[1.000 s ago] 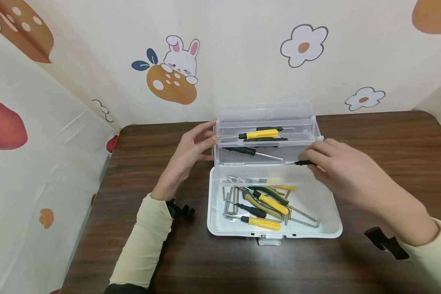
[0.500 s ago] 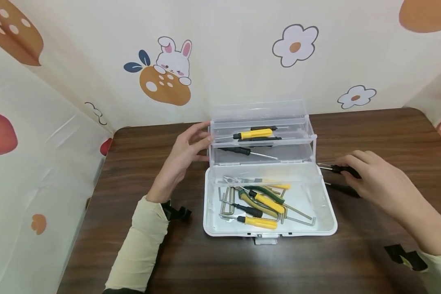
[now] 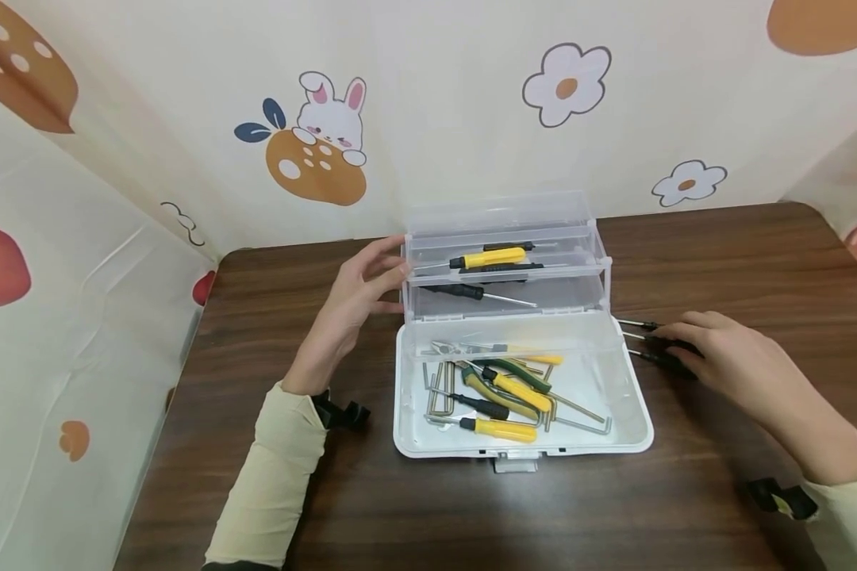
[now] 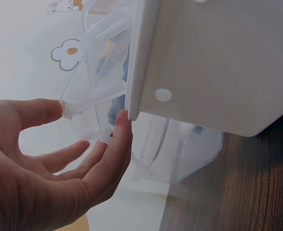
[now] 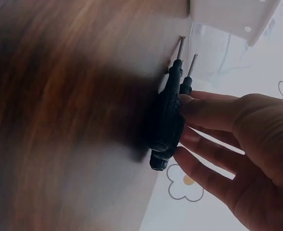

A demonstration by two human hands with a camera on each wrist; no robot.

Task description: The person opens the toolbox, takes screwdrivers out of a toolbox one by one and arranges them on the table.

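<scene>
In the head view my left hand point(image 3: 350, 297) rests against the left end of the clear plastic trays point(image 3: 503, 305), its fingers spread. The left wrist view shows two fingertips at the trays' side arms point(image 4: 100, 98) and at the white edge. To the right of the box, my right hand point(image 3: 732, 353) pinches a black-handled screwdriver point(image 5: 185, 85) low at the table, thumb in front and fingers behind. Another black screwdriver point(image 5: 165, 110) lies alongside it. Three thin shafts point toward the box in the head view; the handles are partly covered by my fingers.
The white toolbox point(image 3: 639, 420) stands unfolded, holding pliers point(image 3: 500, 392), several hex keys point(image 3: 446, 388) and yellow screwdrivers point(image 3: 503, 430). More screwdrivers, one yellow point(image 3: 496, 258), lie in the upper trays. A patterned wall covering point(image 3: 457, 119) borders the dark wooden table point(image 3: 564, 523) behind.
My right hand has carried a black screwdriver from the trays out to the right and lowered it beside others on the table. The left hand has stayed at the trays; the view has shifted slightly.
</scene>
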